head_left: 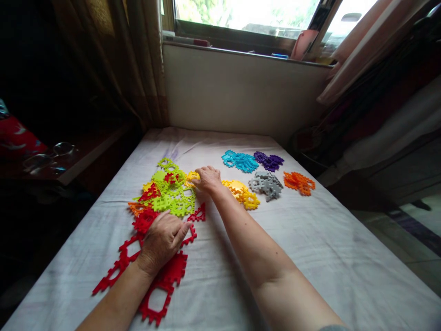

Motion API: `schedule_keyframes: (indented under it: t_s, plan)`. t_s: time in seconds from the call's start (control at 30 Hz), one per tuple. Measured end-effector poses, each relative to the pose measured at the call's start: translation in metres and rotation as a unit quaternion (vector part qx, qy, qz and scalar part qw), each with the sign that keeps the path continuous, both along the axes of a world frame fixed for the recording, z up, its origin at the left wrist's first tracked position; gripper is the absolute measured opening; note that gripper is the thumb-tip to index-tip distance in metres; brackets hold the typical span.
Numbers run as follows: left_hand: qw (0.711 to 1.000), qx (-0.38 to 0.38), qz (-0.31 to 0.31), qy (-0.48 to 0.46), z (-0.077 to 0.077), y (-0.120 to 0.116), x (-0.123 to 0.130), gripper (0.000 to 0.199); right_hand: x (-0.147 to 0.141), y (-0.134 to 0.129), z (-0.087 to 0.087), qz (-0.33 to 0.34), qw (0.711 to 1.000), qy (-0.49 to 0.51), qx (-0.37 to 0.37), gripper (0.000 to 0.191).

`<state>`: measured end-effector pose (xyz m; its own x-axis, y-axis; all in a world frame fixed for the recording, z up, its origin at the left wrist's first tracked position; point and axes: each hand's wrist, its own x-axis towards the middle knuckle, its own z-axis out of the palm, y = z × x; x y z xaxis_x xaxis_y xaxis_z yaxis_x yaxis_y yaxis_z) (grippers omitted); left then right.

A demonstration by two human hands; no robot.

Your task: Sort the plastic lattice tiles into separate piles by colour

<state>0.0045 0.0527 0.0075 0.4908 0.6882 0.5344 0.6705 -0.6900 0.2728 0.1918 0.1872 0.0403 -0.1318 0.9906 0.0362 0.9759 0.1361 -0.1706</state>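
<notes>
My left hand rests palm down on red toothed plastic building pieces, thumb spread to the right. It covers part of them, and no held piece shows. Farther forward, the curled fingers of my right hand meet a yellow toothed piece at the right edge of the mixed pile; the fingertips are partly hidden. Mostly lime-green pieces make up that pile, with some red, yellow and orange among them. A yellow heap lies just right of my right wrist. Between my hands is a red triangular piece.
Light blue, purple, grey and orange heaps lie at the right of the sheet-covered surface. A wall and window stand behind. Glasses are on a dark table at left.
</notes>
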Motion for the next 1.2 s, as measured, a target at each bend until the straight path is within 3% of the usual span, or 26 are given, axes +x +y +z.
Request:
schedule_keyframes:
  t_s: [0.13,0.27,0.53,0.7,0.93,1.03,1.2]
  plan:
    - [1.0,-0.01,0.0,0.001,0.0,0.0,-0.001,0.047,0.0,0.007,-0.003,0.002,0.999,-0.01,-0.03,0.044]
    - [1.0,-0.012,-0.003,-0.003,0.0,0.0,0.0,0.047,0.006,-0.001,-0.002,-0.009,1.0,-0.008,-0.006,0.042]
    - [1.0,-0.004,0.005,0.003,0.0,-0.001,0.002,0.052,0.06,-0.061,0.012,-0.071,0.991,0.037,0.103,0.042]
    - [1.0,0.003,-0.007,0.006,0.001,0.001,0.001,0.05,0.093,-0.094,0.002,-0.108,0.988,0.038,0.106,0.041]
    - [1.0,-0.001,-0.002,0.007,0.004,0.001,0.002,0.052,0.111,-0.116,-0.007,-0.106,0.978,0.093,0.156,0.039]
    - [0.999,-0.04,0.002,-0.02,0.006,0.001,0.003,0.054,0.125,-0.123,-0.006,-0.125,0.959,0.173,0.186,0.034]
    - [0.967,-0.22,0.042,-0.124,0.016,0.005,-0.001,0.059,0.15,-0.126,-0.021,-0.234,0.893,0.333,0.194,0.036]
